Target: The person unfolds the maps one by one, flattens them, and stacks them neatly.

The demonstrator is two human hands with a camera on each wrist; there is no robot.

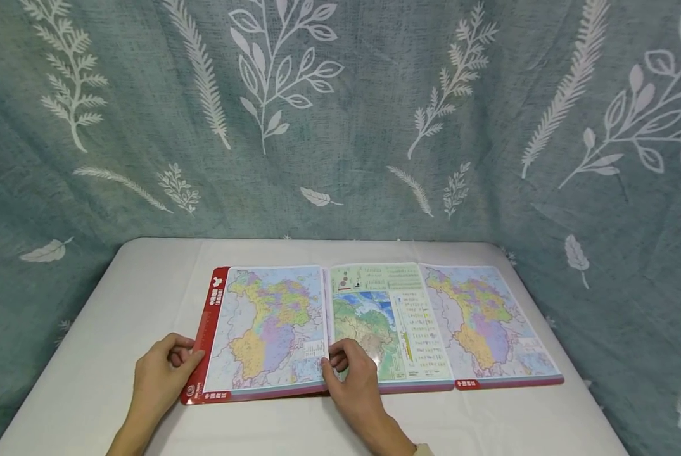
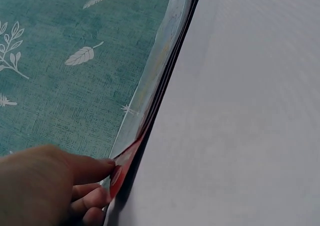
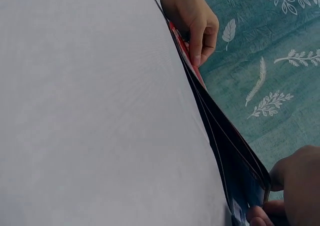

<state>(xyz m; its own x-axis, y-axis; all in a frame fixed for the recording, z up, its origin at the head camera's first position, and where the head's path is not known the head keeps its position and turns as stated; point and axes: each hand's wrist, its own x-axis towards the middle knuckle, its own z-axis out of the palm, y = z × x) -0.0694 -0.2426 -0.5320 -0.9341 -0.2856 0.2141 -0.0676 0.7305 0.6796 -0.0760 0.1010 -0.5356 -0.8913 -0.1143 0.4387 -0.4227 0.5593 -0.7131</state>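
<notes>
Item: fold-out map atlas [image 1: 374, 326], laid open and flat on a white table [image 1: 89, 380], near its front edge. Three panels are shown side by side: a coloured province map at the left with a red cover strip [image 1: 206, 329] along its outer edge, a relief map with tables in the middle, a second coloured map at the right.

Left hand [image 1: 160, 373]: placed at the atlas's near left corner; the red edge is pinched between thumb and curled fingers [image 2: 87, 198], as seen in the left wrist view, where the corner is lifted slightly off the table.

Right hand [image 1: 354, 377]: set at the front edge by the fold between left and middle panels; page edges are gripped between thumb and curled fingers [image 3: 260, 216].

Backdrop: teal cloth [image 1: 340, 126] printed with white leaves, hung behind and beside the table.
</notes>
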